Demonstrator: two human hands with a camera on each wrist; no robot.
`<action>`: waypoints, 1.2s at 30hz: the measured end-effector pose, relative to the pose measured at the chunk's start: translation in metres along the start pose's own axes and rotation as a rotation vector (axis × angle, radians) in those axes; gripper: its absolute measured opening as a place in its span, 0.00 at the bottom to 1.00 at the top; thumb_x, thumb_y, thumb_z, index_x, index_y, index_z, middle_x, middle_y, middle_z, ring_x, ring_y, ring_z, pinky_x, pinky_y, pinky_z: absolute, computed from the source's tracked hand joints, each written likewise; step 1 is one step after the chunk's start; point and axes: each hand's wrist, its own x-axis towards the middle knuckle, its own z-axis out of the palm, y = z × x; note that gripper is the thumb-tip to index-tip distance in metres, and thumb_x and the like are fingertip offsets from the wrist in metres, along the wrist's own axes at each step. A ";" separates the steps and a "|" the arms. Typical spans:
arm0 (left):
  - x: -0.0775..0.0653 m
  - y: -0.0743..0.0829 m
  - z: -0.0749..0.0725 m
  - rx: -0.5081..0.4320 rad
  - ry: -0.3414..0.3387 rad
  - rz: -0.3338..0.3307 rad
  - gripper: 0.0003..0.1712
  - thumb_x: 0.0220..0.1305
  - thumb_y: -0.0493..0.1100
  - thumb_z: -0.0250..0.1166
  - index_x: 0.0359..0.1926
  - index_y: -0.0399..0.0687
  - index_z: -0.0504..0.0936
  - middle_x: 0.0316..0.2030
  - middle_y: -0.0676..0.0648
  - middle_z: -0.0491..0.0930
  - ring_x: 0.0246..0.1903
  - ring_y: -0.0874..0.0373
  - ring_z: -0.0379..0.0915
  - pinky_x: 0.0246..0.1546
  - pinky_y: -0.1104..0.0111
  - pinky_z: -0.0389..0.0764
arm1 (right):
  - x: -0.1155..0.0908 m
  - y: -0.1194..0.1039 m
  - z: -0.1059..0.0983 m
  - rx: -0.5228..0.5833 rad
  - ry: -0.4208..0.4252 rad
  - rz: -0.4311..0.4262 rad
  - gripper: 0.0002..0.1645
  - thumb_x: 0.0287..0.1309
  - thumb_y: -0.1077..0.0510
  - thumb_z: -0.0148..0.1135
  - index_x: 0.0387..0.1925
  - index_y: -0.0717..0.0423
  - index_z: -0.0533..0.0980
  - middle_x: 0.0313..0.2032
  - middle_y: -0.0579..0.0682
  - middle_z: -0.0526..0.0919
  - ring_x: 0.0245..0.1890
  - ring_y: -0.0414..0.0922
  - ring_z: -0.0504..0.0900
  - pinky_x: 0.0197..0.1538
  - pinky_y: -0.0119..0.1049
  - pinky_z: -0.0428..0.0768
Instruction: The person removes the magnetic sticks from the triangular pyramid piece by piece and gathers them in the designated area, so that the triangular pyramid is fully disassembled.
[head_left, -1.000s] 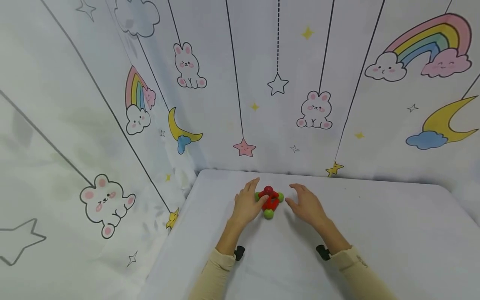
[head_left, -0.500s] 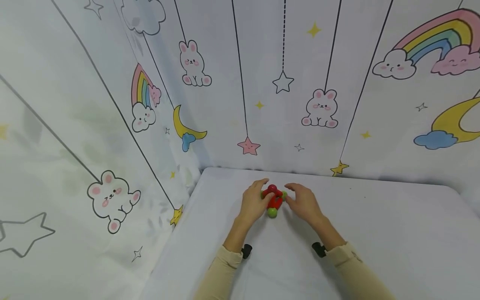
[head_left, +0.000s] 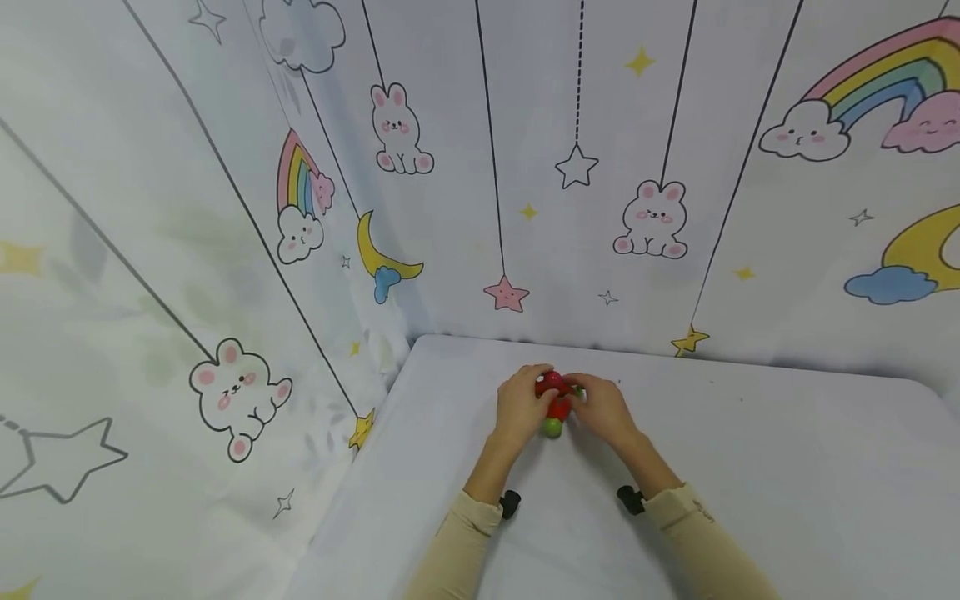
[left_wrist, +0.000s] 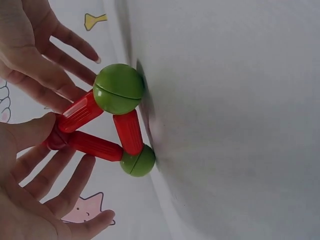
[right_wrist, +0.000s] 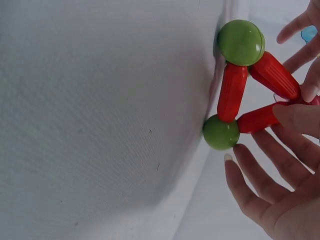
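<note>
Pyramid (head_left: 558,407) sitting upright on the white table (head_left: 420,508), so we'll place everything from its red ball (left_wrist: 57,140), the top corner. Below that ball and on our side is the near green ball (head_left: 552,427); lower left of it is the left green ball (left_wrist: 138,161), lower right the right green ball (right_wrist: 221,132), with red rods (right_wrist: 233,92) joining the lot.

Grip-wise, we've got the left hand (head_left: 521,407) just left of the red ball, thumb on it, in what looks like a light pinch with the fingers round behind. Our right hand (head_left: 602,411) is just right of it, thumb and fingers pinching the rod that slopes down to the right green ball. Other fingers are spread. How hard either hand squeezes, we can't tell.

What could bite us: the rods seem to meet the balls end-on, so an uneven squeeze or twist near the red ball might pop a joint. Pulling up from there could also leave a green ball behind, and bumping one sideways might skew the base.

Direction: it points straight up at the red ball, with one base corner aimed at us. No real long axis, we'd say; it's about as tall as wide.
</note>
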 end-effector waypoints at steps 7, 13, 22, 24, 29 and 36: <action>-0.001 0.004 0.000 -0.002 0.042 0.016 0.22 0.64 0.46 0.76 0.58 0.51 0.85 0.52 0.50 0.88 0.48 0.55 0.84 0.53 0.57 0.80 | 0.001 0.003 0.001 -0.010 0.036 -0.040 0.20 0.65 0.59 0.71 0.57 0.61 0.83 0.51 0.58 0.88 0.52 0.58 0.86 0.56 0.59 0.82; -0.001 0.005 0.001 0.000 0.020 -0.002 0.21 0.65 0.47 0.75 0.57 0.52 0.86 0.51 0.51 0.88 0.48 0.55 0.83 0.58 0.50 0.77 | 0.002 0.002 -0.001 -0.031 0.060 -0.052 0.18 0.63 0.59 0.73 0.54 0.59 0.85 0.45 0.56 0.90 0.43 0.56 0.87 0.52 0.62 0.81; -0.003 0.003 0.002 -0.019 0.021 0.011 0.19 0.66 0.45 0.74 0.57 0.51 0.85 0.53 0.50 0.87 0.52 0.53 0.83 0.65 0.45 0.72 | 0.001 0.001 0.002 -0.080 0.089 -0.075 0.16 0.63 0.60 0.73 0.52 0.58 0.86 0.42 0.54 0.91 0.40 0.53 0.89 0.47 0.58 0.83; -0.002 0.005 0.001 -0.020 0.024 0.023 0.19 0.66 0.44 0.74 0.57 0.51 0.86 0.52 0.50 0.87 0.53 0.53 0.83 0.64 0.46 0.73 | 0.001 0.000 0.001 -0.085 0.100 -0.087 0.15 0.63 0.60 0.73 0.51 0.59 0.86 0.41 0.54 0.91 0.40 0.53 0.89 0.45 0.57 0.84; -0.003 0.004 0.003 -0.017 0.057 0.067 0.19 0.64 0.43 0.76 0.55 0.50 0.86 0.50 0.50 0.88 0.49 0.53 0.84 0.55 0.53 0.78 | -0.001 -0.001 0.000 -0.105 0.121 -0.098 0.14 0.63 0.60 0.74 0.49 0.59 0.87 0.40 0.55 0.91 0.39 0.53 0.90 0.43 0.56 0.85; -0.005 0.003 0.006 -0.060 0.065 0.065 0.19 0.64 0.42 0.76 0.56 0.50 0.86 0.50 0.50 0.88 0.47 0.53 0.84 0.51 0.57 0.83 | -0.004 -0.003 -0.001 -0.116 0.137 -0.077 0.13 0.62 0.60 0.74 0.47 0.59 0.88 0.38 0.55 0.91 0.36 0.53 0.90 0.40 0.53 0.86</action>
